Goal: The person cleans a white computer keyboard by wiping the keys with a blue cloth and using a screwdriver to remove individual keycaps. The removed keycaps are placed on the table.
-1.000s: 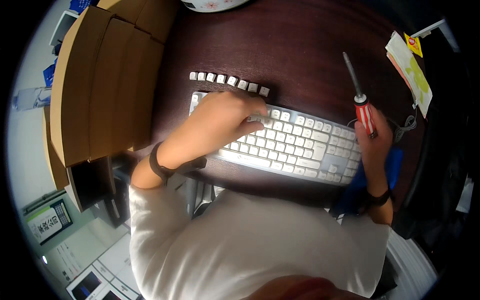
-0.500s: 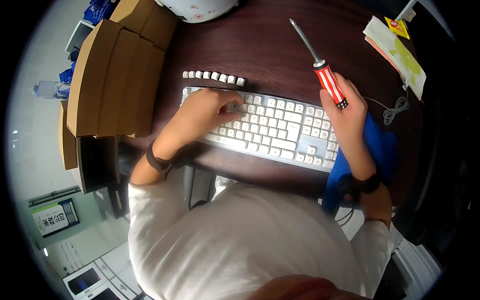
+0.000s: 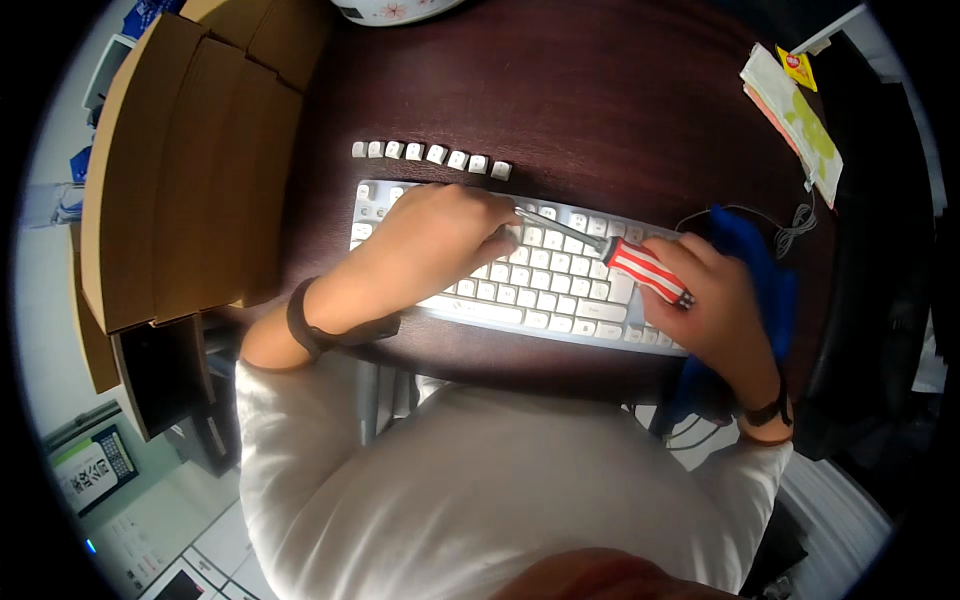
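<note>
A white keyboard lies on the dark desk in front of me. My right hand grips a screwdriver by its red-and-white striped handle, over the keyboard's right part. The metal shaft points left, its tip at the fingers of my left hand. That hand rests over the upper left of the keyboard with fingers curled and closed. Whatever they pinch is hidden beneath them. Beyond the keyboard's far edge stand several loose white keycaps in a row.
Cardboard boxes are stacked at the left. A blue cloth and a coiled grey cable lie to the right. Farther back right are a folded towel and a yellow packet. A white rounded container stands at the far edge.
My right hand has lowered and turned the screwdriver leftward; its tip has come from over the far desk down to my left hand. My left hand has shifted slightly right along the keyboard.
</note>
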A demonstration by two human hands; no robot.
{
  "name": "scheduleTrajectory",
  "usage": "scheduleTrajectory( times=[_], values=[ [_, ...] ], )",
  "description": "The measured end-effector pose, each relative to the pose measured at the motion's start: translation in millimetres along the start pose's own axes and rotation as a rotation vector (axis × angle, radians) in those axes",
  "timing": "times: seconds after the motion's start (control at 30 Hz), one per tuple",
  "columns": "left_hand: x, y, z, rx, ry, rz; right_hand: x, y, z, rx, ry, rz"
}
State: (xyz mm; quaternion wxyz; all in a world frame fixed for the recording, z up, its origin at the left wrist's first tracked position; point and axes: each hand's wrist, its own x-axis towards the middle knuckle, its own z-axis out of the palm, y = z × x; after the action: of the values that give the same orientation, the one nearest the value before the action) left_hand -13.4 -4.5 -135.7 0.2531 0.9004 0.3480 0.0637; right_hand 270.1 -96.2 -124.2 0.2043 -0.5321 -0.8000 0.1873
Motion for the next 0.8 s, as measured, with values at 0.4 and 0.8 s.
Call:
scheduleTrajectory(
  times=[0.4,0.8],
  values=[
    [10.2,-7.2,-8.4,0.035,-0.165,-0.010,18.6,-46.8,-30.7,-0.276,-0.387,0.043],
    [9.1,-11.5,-6.1,-0.022,-0.150,0.041,44.4,-81.0,-36.2,-0.633,-0.588,0.012]
  ],
)
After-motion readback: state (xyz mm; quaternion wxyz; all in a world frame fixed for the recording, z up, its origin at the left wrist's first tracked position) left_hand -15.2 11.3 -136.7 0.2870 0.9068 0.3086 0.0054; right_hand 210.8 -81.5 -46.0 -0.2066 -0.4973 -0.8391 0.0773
